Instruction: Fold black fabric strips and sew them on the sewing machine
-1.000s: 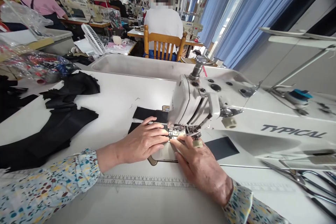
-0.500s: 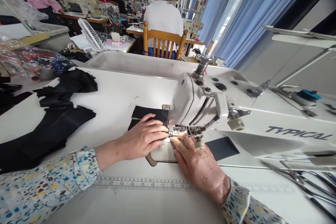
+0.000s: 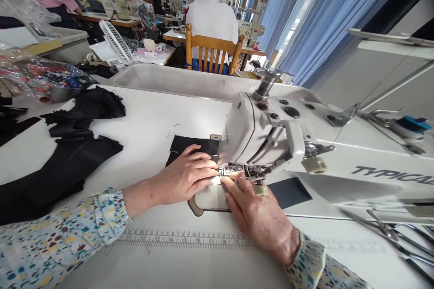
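Observation:
A white sewing machine [image 3: 267, 131] stands at the centre right, its needle area lit. Black fabric pieces [image 3: 195, 144] lie flat at its left side, with a narrow gap between two of them. My left hand [image 3: 186, 176] rests on this fabric, palm down and fingers spread, fingertips beside the presser foot. On the other side of the foot, my right hand [image 3: 259, 212] lies with its fingers stretched forward, partly hidden under the machine head. Behind its fingers a dark grey fabric piece [image 3: 290, 193] lies flat.
Black cloth pieces [image 3: 68, 158] lie on the left of the table. Scissors [image 3: 383, 230] are at the right. A printed ruler [image 3: 190, 238] runs along the front. Beyond the table's back tray [image 3: 176, 82], a person in white sits on a wooden chair [image 3: 214, 45].
The camera view has shifted slightly, so the machine appears a little farther right. Both hands keep nearly the same place at the presser foot.

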Tool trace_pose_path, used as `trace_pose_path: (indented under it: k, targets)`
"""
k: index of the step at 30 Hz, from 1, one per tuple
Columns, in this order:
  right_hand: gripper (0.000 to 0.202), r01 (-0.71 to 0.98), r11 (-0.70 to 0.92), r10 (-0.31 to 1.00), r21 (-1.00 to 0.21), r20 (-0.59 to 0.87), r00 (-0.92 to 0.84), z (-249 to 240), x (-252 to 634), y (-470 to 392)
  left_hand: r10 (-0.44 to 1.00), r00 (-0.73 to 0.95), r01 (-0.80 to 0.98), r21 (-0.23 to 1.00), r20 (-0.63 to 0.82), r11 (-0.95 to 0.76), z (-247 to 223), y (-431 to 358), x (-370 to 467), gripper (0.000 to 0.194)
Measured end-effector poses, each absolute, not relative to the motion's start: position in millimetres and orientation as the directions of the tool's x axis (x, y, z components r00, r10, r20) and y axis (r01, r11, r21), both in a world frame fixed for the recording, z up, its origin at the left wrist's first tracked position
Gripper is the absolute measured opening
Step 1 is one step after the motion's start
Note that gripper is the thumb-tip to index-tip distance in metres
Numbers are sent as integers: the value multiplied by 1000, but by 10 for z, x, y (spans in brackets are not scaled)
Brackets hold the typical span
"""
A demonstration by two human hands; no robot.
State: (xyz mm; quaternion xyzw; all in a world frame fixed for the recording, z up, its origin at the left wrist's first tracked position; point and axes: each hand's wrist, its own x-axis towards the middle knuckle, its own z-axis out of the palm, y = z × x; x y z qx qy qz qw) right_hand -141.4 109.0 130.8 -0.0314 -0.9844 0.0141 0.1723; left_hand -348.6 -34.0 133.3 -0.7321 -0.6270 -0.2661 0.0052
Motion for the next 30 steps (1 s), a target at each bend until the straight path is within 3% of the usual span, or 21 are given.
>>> trace_pose_path:
  k: [7, 13, 17, 21, 25, 27, 30]
  targets:
    - [38, 44, 997, 64, -70, 311, -948, 1388, -1431, 1075, 914, 74, 932, 300, 398, -206, 1324, -298, -3525, 22]
    - [30, -26, 964, 34, -264, 223, -974, 1657, -1246, 969, 915, 58, 931, 309, 400, -194, 1301, -270, -3571, 22]
    - [29, 80, 943, 166, -322, 250, -954, 1706, -932, 1042, 920, 68, 939, 286, 386, -189, 1289, -277, -3570, 21]
    - [36, 312, 919, 372, -242, 267, -889, 1551, -578, 1025, 918, 92, 947, 250, 385, -199, 1250, -274, -3627, 23]
    - [47, 385, 901, 428, -200, 256, -867, 1370, -474, 654, 855, 100, 943, 226, 509, -245, 1272, -317, -3565, 18]
    - [49, 343, 895, 418, -286, 267, -869, 1353, -526, 396, 821, 114, 921, 250, 560, -298, 1332, -427, -3384, 16]
    - [52, 183, 805, 389, -565, 269, -881, 1445, -577, 168, 841, 119, 873, 348, 528, -343, 1411, -652, -3012, 24]
